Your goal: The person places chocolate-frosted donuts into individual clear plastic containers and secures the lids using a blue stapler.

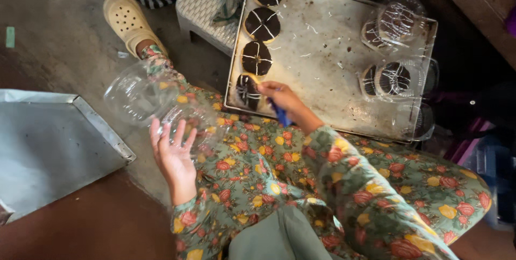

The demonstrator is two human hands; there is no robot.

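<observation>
— What do your hands hold?
— My left hand (173, 155) grips an open clear container (148, 96); my right hand (285, 101), gripping a blue tool (279, 114), touches the nearest doughnut (248, 91), right of the container, on the tray (328, 45).

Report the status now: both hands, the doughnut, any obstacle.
Left hand holds open clear plastic clamshell container. Right hand, gripping blue tool, at chocolate-glazed round doughnut on metal baking tray. No obstacle between.

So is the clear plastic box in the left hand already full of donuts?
No, the clear plastic box held up by the left hand is open and empty, while the chocolate donuts sit on the metal tray.
</observation>
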